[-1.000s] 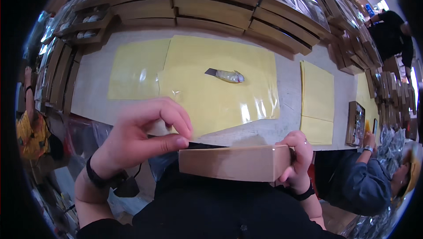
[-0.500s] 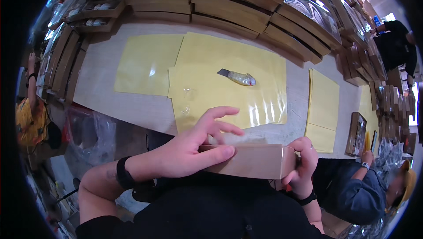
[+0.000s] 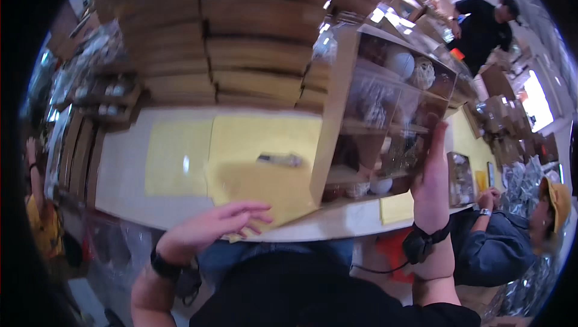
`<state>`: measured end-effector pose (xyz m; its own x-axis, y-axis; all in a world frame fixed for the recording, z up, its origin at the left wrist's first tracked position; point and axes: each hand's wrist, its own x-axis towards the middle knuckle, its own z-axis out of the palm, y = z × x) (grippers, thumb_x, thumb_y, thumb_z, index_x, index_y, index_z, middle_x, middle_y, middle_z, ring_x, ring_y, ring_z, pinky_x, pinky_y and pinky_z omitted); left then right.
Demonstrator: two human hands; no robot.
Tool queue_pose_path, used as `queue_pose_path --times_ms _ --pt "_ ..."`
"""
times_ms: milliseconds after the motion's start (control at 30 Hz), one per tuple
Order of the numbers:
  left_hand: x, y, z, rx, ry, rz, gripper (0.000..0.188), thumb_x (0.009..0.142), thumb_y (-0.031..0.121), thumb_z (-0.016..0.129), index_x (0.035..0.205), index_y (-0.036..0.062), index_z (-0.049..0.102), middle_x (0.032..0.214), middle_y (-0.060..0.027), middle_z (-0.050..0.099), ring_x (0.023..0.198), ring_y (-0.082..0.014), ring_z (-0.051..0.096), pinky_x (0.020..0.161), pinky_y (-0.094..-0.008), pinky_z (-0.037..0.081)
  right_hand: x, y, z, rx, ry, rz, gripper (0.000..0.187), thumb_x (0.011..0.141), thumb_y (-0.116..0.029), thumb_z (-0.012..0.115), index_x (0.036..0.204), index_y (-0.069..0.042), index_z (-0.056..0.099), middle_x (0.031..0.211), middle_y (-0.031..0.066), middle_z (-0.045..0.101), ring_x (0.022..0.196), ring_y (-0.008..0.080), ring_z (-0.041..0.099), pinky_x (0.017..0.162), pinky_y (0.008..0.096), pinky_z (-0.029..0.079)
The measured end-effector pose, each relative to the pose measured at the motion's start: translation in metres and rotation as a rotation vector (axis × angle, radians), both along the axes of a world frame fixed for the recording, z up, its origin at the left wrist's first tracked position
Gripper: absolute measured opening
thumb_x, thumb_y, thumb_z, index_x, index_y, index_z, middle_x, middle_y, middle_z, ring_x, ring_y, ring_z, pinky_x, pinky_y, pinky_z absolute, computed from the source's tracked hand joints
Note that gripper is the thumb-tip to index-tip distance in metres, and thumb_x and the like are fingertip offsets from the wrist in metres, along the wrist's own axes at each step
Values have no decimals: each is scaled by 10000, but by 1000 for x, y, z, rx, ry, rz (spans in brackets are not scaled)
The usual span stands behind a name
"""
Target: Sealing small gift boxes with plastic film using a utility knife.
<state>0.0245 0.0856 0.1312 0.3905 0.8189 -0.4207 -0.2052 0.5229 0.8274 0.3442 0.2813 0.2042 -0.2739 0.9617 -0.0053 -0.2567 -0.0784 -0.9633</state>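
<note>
My right hand [image 3: 431,161] grips the right side of a brown cardboard box [image 3: 338,104] with a clear front, raised upright and tilted over the table's right part. Through the front show compartments with white and woven decorative balls and other pieces, some blurred. Fingers apart and holding nothing, my left hand [image 3: 232,223] hovers near the table's front edge, to the left of the box. Beyond it, a utility knife [image 3: 280,159] with a wrapped handle lies on yellow sheets [image 3: 180,140] spread over the table.
Stacked cardboard boxes [image 3: 253,50] form a wall along the table's far side. More boxes [image 3: 75,146] stand at the left end. To the right sits a co-worker in a yellow hat [image 3: 557,200], beside another windowed box [image 3: 460,176]. Another person [image 3: 484,29] stands farther back.
The box has gone from low in front of my body to raised upright at the right, in my right hand. My left hand has let go of it. The view has shifted.
</note>
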Motion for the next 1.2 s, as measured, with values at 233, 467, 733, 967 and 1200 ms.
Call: queue_pose_path --times_ms 233,467,733,967,1200 --pt "-34 -41 -27 103 -51 301 561 1045 361 425 1464 1 332 1366 -159 512 1167 -218 547 965 -343 445 38 103 36 -12 170 -230 387 965 -401 596 1190 -88 564 1146 69 640 1011 224 659 831 370 556" --pt "-54 -73 -55 208 -210 554 616 1014 422 467 1451 10 333 1383 -219 482 1139 -322 569 942 -400 464 -37 116 6 -252 257 -156 377 884 -309 729 1167 -120 568 1112 108 591 956 283 628 842 407 556" --pt "-76 -76 -57 240 -180 630 634 993 451 499 1449 39 344 1360 -236 487 1124 -347 575 923 -421 483 -71 134 -8 -309 86 23 434 961 -435 597 1175 -64 526 1093 172 658 949 314 664 850 407 554" --pt "-98 -78 -16 239 -7 611 625 997 433 500 1446 26 345 1338 -209 507 1111 -296 576 937 -386 459 -38 134 0 -382 -160 425 582 993 -601 376 980 -71 615 905 113 699 799 214 674 653 307 537" --pt "-131 -75 24 337 251 733 534 1031 366 456 1429 18 378 1308 -125 540 1121 -222 558 943 -335 429 6 16 137 964 -347 1131 371 1042 -281 408 1010 15 629 849 118 685 744 210 657 660 326 529"
